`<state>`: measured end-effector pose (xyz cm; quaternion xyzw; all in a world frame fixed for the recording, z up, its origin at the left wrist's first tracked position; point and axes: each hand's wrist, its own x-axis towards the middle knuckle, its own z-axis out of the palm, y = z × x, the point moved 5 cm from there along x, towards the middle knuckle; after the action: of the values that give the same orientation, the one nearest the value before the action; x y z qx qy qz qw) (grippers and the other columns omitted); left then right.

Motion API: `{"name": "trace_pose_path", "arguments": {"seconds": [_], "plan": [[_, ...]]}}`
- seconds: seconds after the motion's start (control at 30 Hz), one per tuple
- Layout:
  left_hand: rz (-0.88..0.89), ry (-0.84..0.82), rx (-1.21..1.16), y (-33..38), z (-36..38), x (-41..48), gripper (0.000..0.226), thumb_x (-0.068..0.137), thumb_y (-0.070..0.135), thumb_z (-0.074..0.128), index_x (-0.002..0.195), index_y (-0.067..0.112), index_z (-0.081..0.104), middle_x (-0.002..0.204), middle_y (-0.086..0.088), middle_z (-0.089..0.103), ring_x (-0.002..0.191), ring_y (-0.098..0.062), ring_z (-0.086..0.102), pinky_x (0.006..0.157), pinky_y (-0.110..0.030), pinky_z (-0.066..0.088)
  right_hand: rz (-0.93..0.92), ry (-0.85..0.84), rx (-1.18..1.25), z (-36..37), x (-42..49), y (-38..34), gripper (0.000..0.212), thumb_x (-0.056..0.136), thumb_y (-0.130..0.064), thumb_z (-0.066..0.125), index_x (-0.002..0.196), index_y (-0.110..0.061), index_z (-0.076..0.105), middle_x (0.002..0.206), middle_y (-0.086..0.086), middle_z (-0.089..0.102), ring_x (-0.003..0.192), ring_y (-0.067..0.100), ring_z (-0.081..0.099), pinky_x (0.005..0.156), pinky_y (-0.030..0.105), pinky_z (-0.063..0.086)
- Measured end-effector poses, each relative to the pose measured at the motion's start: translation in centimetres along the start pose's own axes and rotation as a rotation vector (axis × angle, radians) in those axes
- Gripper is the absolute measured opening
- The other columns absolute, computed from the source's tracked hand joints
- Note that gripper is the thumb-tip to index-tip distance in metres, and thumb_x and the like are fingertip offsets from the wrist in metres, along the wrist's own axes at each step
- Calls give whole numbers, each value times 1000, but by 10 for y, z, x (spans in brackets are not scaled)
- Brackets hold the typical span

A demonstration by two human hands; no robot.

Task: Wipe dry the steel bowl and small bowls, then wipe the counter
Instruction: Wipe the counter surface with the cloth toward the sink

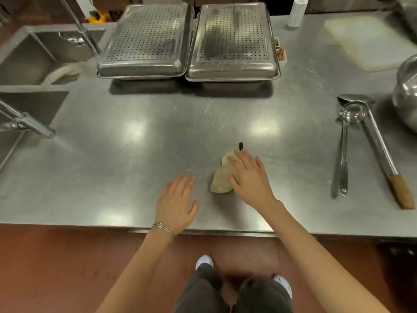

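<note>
The right hand (250,179) lay over the right part of the cloth (222,177) and hid it. Just beyond the cloth, a small black thing (240,146) was too small to identify. Far right of the cloth, the picture's edge cut off most of the steel bowl (408,96). Far left of the cloth, the edge cut the sink (45,53) and the faucet (24,123). Well beyond the cloth, a perforated steel tray (232,41) hid most of a small container (281,53), whose brown contents were unclear.

Bare arms, thin bangles (164,229), dark trousers (234,294), white shoes (204,262)
</note>
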<state>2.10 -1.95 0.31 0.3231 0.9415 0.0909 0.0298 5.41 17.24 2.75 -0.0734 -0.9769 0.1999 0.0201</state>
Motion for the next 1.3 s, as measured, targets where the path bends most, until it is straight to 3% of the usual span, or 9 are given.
{"name": "trace_pose_path", "arguments": {"seconds": [0.13,0.23,0.33,0.4,0.5,0.67,0.8,1.0,1.3], "plan": [[2,-54,-8,-27,23,18,60,77,38,41,127,6,52,129,-11,55,120,-23,41,98,-36,30,210,-236,-183,47,46,-5,81,82,-69,42,147,-27,17,157,3,7,142,37,-2,108,64,0],[-8,-129,-7,-31,49,36,63,76,41,37,126,5,54,131,-12,55,121,-28,50,102,-39,33,266,-398,-368,84,51,7,84,75,-74,45,144,-31,24,157,6,9,138,47,-6,99,75,7],[18,-151,-31,-21,65,59,65,77,42,36,128,5,53,132,-12,54,123,-29,50,107,-37,32,221,-254,-389,90,41,32,50,71,-57,66,115,-34,61,141,4,45,130,47,16,90,73,31],[52,-160,-47,-9,73,76,64,79,42,35,130,6,50,134,-12,52,125,-29,48,106,-42,26,171,-172,-414,82,29,58,46,71,-56,61,112,-34,64,132,2,56,126,45,28,87,71,37],[110,-185,-43,13,86,102,64,80,41,33,130,6,51,135,-12,51,127,-29,46,105,-48,24,245,-134,-376,61,15,114,62,70,-61,42,120,-30,61,133,3,56,120,48,45,88,71,38],[189,-166,-37,47,105,148,65,81,42,32,134,8,47,142,-9,45,134,-26,37,113,-43,22,517,-1,-231,36,53,172,83,65,-53,50,143,-38,27,148,1,36,129,43,34,103,56,28],[155,-188,-35,66,122,172,66,85,43,31,141,8,35,149,-9,33,139,-26,26,112,-46,16,376,115,-314,39,43,172,63,69,-52,43,129,-33,53,135,2,52,115,43,48,94,50,38],[114,-174,-30,66,135,169,66,91,43,25,148,12,14,156,-5,12,144,-20,4,114,-47,10,273,326,-351,36,44,197,36,78,-53,56,107,-34,67,123,-2,61,108,35,54,89,48,42],[95,-199,-37,66,138,173,67,90,44,29,147,13,14,156,-3,11,144,-18,4,114,-47,12,605,184,-248,-5,179,293,60,76,-62,38,125,-32,55,129,-2,54,112,38,48,93,47,38]]}}
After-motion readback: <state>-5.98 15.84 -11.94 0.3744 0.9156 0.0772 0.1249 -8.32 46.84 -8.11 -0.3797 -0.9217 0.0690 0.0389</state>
